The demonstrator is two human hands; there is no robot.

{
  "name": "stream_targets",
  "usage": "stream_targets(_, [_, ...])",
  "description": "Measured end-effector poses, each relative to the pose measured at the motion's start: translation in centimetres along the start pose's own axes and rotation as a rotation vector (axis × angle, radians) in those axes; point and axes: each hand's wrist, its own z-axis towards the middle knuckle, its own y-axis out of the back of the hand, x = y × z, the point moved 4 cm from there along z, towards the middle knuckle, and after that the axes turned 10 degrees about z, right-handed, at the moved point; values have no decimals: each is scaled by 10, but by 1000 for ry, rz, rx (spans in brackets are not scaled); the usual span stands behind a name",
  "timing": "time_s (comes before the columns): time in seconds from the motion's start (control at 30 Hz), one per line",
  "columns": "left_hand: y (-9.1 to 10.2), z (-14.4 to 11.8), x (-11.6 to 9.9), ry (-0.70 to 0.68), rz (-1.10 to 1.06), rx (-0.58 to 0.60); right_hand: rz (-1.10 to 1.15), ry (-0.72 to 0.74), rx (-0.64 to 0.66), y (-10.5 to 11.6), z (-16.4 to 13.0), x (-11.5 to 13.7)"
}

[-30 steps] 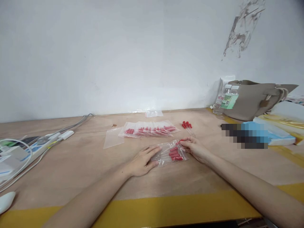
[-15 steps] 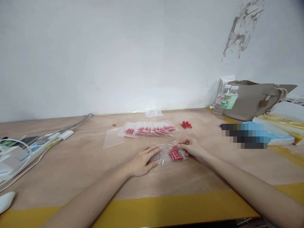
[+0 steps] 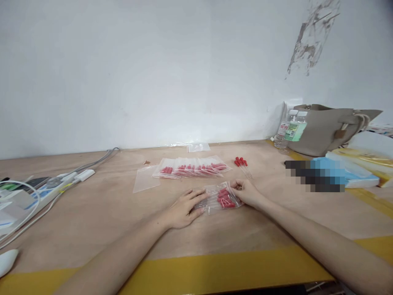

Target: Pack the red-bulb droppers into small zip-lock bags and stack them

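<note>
A clear plastic zip bag [image 3: 211, 207] lies on the table with several red-bulbed droppers [image 3: 225, 198] inside, bulbs toward its right end. My left hand [image 3: 186, 208] rests flat on the left end of the bag, fingers stretched and spread. At the right end, my right hand [image 3: 247, 191] pinches the bag's edge between thumb and fingers. Several loose droppers [image 3: 242, 162] with red bulbs and thin clear stems lie just beyond my right hand. Behind the bag, a fanned row of filled zip bags [image 3: 192, 167] overlaps, red bulbs showing through the plastic.
A flat clear bag [image 3: 145, 180] lies left of the row, another [image 3: 199, 147] by the wall. On the left sits a power strip [image 3: 55, 186] with cables. Bottles [image 3: 294, 127], a grey handbag [image 3: 322, 129] and a blue packet [image 3: 353, 174] stand or lie on the right.
My right hand's fingers have shifted slightly at the bag's right edge. My left hand stays flat on the bag, and the other things have not moved.
</note>
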Motion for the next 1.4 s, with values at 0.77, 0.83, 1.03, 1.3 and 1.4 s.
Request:
stream_targets(0.77, [-1, 1, -1, -62, -4, 41, 244, -154, 191, -6, -4, 6])
stream_targets(0.83, [0, 0, -3, -65, -5, 34, 262, -166, 245, -7, -5, 6])
stream_targets(1.03, [11, -3, 5, 96, 6, -218, 463, -186, 282, 14, -14, 25])
stream_targets(1.3, [39, -36, 99, 923, 326, -243, 687, 19, -168, 56, 29, 54])
stream_targets(1.4, [37, -49, 122, 1024, 321, -163, 712, 0, -251, 39, 57, 49])
